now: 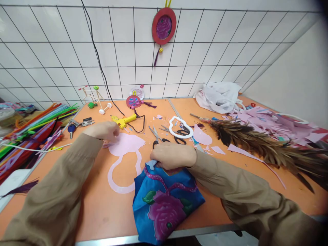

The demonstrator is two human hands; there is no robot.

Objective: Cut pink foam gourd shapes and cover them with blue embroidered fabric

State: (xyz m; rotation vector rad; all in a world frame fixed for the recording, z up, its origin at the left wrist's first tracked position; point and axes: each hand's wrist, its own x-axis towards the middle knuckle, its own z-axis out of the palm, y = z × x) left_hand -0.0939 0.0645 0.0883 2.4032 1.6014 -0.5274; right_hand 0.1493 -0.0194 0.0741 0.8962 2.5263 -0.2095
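Observation:
A blue cloth with a purple flower and green leaves [167, 212] hangs from my right hand [175, 155], whose fingers are closed on its top edge. The cloth's lower end passes over the front edge of the table. My left hand [107, 131] is at the upper left edge of a pink paper piece [125, 145], fingers curled together; what they hold, if anything, is hidden. A pink paper ring outline [120, 189] lies just below that piece. Beyond my right hand are a pair of scissors [156, 135] and a white cloud-shaped frame [171, 126].
A yellow glue gun [124, 120] lies behind my left hand, keys [71, 129] left of it. Brown feathers [269, 147], pink scraps [271, 119] and a white plastic bag [217, 97] are at right. Colourful pipe cleaners [48, 119] are piled at left.

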